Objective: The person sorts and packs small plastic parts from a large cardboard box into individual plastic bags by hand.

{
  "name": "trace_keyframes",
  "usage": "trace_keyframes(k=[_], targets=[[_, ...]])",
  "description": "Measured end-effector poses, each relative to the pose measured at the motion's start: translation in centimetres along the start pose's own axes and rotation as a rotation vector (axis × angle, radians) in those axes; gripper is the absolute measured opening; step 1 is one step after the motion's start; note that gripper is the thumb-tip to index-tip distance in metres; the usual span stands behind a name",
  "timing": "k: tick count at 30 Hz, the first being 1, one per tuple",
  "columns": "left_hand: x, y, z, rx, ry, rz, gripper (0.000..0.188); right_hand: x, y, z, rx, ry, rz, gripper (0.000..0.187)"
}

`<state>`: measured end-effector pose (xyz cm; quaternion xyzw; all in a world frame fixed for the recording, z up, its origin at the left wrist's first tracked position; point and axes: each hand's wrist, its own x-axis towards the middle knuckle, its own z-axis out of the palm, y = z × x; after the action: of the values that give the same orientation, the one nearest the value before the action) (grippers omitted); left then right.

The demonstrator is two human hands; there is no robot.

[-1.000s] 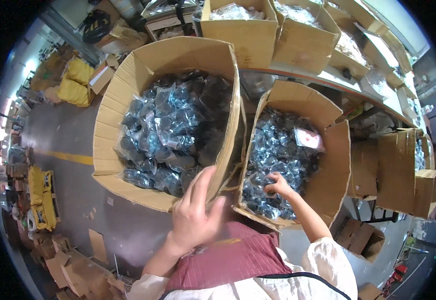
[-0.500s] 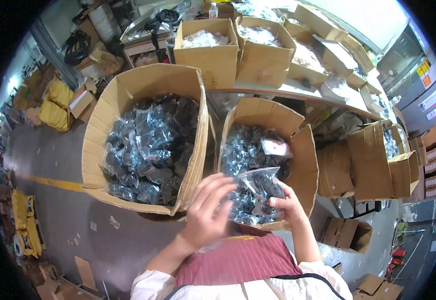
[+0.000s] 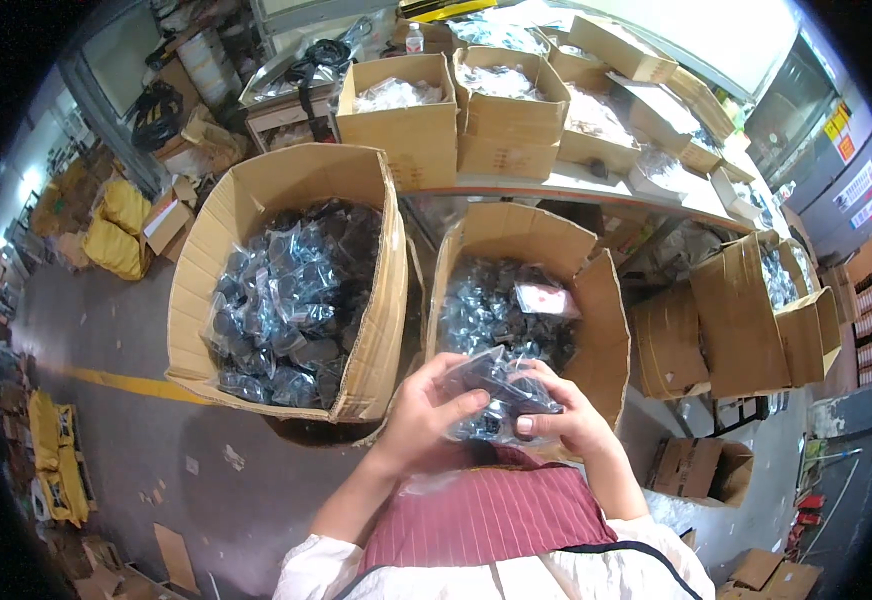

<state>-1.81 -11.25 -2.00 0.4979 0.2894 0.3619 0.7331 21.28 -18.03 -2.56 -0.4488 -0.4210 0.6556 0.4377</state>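
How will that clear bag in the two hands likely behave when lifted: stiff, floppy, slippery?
The clear bag will probably flop at its edges, since the thin plastic is creased. It may be slippery, as its surface shines. The dark contents fill its middle, so that part may feel firmer.

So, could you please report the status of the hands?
Left hand, right hand: both holding clear bag of dark items. Open carton just beyond. No visible obstruction.

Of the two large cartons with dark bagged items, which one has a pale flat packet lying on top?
The right carton: the packet lies atop its dark bagged items. The left carton shows no such packet.
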Motion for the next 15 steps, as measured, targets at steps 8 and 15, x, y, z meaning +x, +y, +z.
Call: trace_keyframes(k=[8, 15], targets=[[0.2, 1.1, 0.1, -0.463, 0.137, -0.1, 0.044, 0.3, -2.0, 0.6, 0.174, -0.035, 0.04, 0.087], [1.3, 4.8, -4.0, -1.372, -0.009, 0.287, 0.052, 0.9, -2.0, 1.2, 0.263, 0.095, -0.212, 0.121]])
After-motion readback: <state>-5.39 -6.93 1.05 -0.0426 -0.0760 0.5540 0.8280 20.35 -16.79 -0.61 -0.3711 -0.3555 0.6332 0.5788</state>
